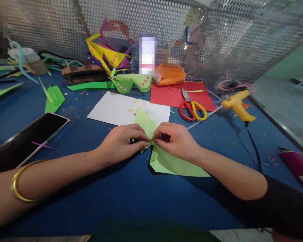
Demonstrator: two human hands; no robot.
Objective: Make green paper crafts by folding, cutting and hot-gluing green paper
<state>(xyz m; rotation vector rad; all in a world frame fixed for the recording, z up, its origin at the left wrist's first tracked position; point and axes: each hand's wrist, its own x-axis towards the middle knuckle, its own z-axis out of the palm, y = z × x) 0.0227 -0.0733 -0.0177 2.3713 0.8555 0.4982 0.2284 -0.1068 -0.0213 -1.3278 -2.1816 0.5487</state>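
Both hands meet over a folded piece of light green paper (176, 164) at the middle of the blue table. My left hand (126, 139) pinches the paper between thumb and fingers from the left. From the right, my right hand (174, 137) pinches it at nearly the same spot, the fingertips of both hands almost touching. One pointed part of the paper rises beyond the fingers, over a white sheet (106, 107); a wider part spreads below my right hand. The exact pinched fold is hidden by the fingertips.
Scissors (192, 107) lie on red paper (166, 95), near a yellow glue gun (238, 104) with its cord. A phone (27, 141) lies left. Behind are a green paper mask (131, 83), an orange packet (169, 74), a brown pouch (83, 74) and a perforated metal screen (58, 27).
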